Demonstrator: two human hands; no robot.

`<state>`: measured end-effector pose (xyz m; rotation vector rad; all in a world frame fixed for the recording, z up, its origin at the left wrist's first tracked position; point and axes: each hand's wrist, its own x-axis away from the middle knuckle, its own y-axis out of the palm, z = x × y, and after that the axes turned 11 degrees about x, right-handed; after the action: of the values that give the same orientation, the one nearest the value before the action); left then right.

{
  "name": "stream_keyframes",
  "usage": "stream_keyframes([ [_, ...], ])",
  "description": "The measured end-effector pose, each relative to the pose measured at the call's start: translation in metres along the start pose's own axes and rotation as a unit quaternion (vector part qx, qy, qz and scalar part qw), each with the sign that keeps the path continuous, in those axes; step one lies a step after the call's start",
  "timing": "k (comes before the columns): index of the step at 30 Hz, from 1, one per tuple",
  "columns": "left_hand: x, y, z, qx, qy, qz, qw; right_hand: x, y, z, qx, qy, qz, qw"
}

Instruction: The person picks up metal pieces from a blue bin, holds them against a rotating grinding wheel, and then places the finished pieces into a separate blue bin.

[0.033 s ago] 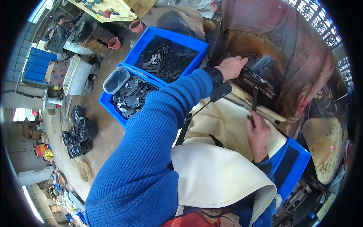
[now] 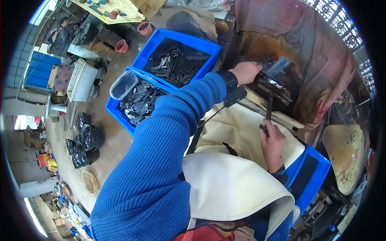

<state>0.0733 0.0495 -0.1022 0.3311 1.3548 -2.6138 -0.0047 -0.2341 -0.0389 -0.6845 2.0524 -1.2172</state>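
Dusty brown workshop floor point(image 2: 116, 140) spreads out on the left, with many things lying on it. Nearest of all, a cream-coloured stiff apron point(image 2: 233, 180) covers the person's lap. Just right of it sits a small blue plastic box point(image 2: 311, 176) with a dark inside.

A little farther, the right hand point(image 2: 273, 142) is closed around the handle of a thin dark metal tool point(image 2: 268, 110). This tool points up and away, toward the dirty black metal work block point(image 2: 273, 86) in front of the person.

From the near left, the long arm in a blue knitted sleeve point(image 2: 169, 140) reaches far across the scene. At its end, the left hand point(image 2: 246, 72) rests on the near left edge of the work block. Its fingers press down on a small dark piece there, but I cannot tell if they grip it. A flat black paddle on a thin rod point(image 2: 235, 96) lies just under that wrist.

Left of the arm stand two big blue plastic crates. The nearer blue crate point(image 2: 116, 110) holds dark flat metal pieces, and a clear plastic tub point(image 2: 123, 85) sits on its far corner. The farther blue crate point(image 2: 177, 40) touches it and is full of the same dark pieces.

Behind the work block hangs a rusty red-brown cloth point(image 2: 305, 48). Far left, black round metal parts point(image 2: 86, 140) sit in a heap on the floor.
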Motion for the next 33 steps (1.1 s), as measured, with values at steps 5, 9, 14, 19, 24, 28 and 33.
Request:
stream_keyframes([
  [5, -0.016, 0.004, -0.005, -0.073, 0.04, -0.149, 0.985, 0.005, 0.006, 0.008, 0.042, -0.001, 0.038, 0.998],
  [9, -0.027, 0.004, -0.012, -0.104, 0.059, -0.202, 0.972, -0.003, -0.004, 0.009, -0.001, -0.039, 0.004, 0.999],
  [14, -0.03, 0.024, -0.018, -0.121, 0.054, -0.242, 0.961, -0.01, 0.0, 0.026, -0.268, 0.141, -0.065, 0.951],
  [19, -0.019, 0.007, -0.008, 0.156, -0.142, -0.262, 0.942, -0.039, -0.007, 0.085, -0.619, 0.361, -0.039, 0.697],
  [24, -0.002, -0.026, 0.088, 0.356, -0.226, -0.096, 0.902, -0.079, 0.003, 0.095, -0.736, 0.325, 0.045, 0.592],
  [28, 0.012, -0.015, 0.102, 0.243, -0.098, -0.052, 0.964, -0.104, 0.011, 0.067, -0.771, 0.313, 0.097, 0.546],
  [33, 0.028, -0.009, 0.124, -0.018, 0.004, -0.053, 0.998, -0.11, 0.034, 0.048, -0.792, 0.271, 0.103, 0.537],
])
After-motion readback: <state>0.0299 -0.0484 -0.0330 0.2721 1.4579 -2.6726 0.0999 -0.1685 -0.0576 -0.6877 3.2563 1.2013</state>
